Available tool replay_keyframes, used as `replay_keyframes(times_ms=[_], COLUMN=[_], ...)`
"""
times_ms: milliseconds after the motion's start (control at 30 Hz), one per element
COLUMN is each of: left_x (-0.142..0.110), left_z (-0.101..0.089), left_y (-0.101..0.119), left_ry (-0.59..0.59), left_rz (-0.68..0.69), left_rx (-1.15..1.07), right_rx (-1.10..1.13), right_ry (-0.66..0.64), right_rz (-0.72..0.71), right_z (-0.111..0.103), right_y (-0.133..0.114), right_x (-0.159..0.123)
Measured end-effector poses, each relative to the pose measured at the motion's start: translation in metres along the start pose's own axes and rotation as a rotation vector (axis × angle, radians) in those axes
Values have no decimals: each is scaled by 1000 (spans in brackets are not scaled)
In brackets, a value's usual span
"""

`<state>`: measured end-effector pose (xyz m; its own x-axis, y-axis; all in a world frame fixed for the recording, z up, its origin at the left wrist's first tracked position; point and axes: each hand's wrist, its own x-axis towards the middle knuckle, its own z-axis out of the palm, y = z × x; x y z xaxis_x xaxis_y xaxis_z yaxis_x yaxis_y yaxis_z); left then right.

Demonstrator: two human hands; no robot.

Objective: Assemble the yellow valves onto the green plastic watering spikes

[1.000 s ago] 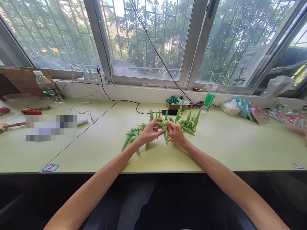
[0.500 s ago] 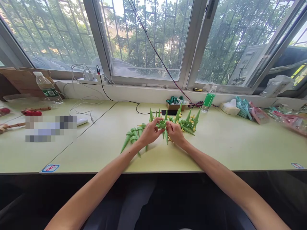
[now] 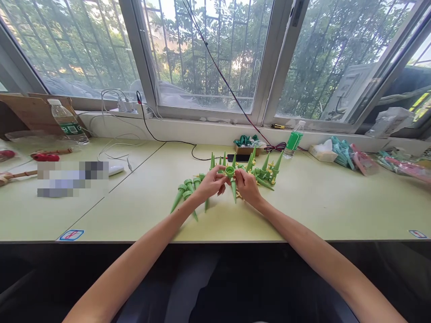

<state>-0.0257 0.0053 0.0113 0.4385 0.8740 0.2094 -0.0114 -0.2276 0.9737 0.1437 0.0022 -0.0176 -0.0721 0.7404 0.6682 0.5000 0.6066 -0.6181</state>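
Note:
A green plastic watering spike (image 3: 230, 172) is held between my hands, its round open socket facing up toward me. My left hand (image 3: 213, 184) grips the socket's left side with thumb and fingers. At the right side, my right hand (image 3: 247, 185) pinches near the socket's edge; any small part between its fingertips is hidden. Below hangs a green pointed cone (image 3: 234, 192), and I cannot tell whether it belongs to the held piece. Loose green spikes (image 3: 180, 196) lie left of my hands. Behind and to the right stand spikes with yellow valves (image 3: 269, 167).
Small yellow parts (image 3: 239, 195) lie by my right hand. At the back are a dark phone (image 3: 238, 158), a small cardboard box (image 3: 247, 150) and a green-labelled bottle (image 3: 294, 140). A tissue pack (image 3: 322, 151) and bagged items (image 3: 363, 160) sit right; cables (image 3: 144, 125) run along the left.
The socket has tilted a little more toward me. My left fingers have shifted slightly around it, with the lower ones now curled beneath; the right hand stays nearly in place.

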Motion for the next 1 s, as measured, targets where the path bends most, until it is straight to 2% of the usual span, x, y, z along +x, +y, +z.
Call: replay_keyframes(times_ms=[200, 367, 1000], left_x=[4, 3, 0], left_z=[-2, -2, -5], left_y=[0, 1, 5], left_ry=[35, 16, -81], left_rz=[-105, -155, -171], left_rx=[-116, -137, -195], right_rx=[-1, 16, 90], right_ry=[-60, -113, -139], right_rz=[-35, -39, -6], right_z=[1, 2, -2], right_y=[1, 1, 0], right_x=[0, -1, 0])
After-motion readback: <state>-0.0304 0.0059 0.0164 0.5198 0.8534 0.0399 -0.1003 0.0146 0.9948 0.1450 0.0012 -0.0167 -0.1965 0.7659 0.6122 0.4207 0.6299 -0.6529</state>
